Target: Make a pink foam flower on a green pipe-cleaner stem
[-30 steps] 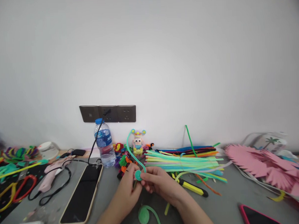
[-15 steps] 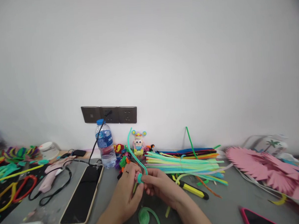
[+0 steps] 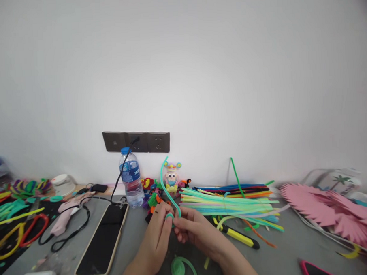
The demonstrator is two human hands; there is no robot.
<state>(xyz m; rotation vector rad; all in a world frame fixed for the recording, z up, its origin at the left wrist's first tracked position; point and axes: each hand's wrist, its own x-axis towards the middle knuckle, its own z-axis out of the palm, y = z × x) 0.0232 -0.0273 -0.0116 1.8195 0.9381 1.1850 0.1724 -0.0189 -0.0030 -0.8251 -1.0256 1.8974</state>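
A teal pipe cleaner (image 3: 165, 188) runs up from between my hands, its free end curving above them. My left hand (image 3: 156, 238) is closed, thumb and fingers pinching the pipe cleaner's wound lower part; most of that part is hidden by the fingers. On the other side, my right hand (image 3: 195, 230) pinches the same pipe cleaner close to the left fingertips. Below the hands a green pipe cleaner coil (image 3: 178, 269) with a loose tail lies on the table. Just behind them stands a small figure (image 3: 171, 178) with big eyes and a colourful hat.
A bundle of pipe cleaners (image 3: 225, 202) lies right of the figure, with a yellow utility knife (image 3: 241, 236) in front. A water bottle (image 3: 132, 182), phone (image 3: 103, 240), glue gun (image 3: 62, 222) and scissors (image 3: 32, 231) are leftward. Pink paper fans (image 3: 333, 214) lie right.
My left thumb has moved up over the wound part, which now shows less. The pipe cleaner's free end has shifted slightly right. The whole view has shifted a little.
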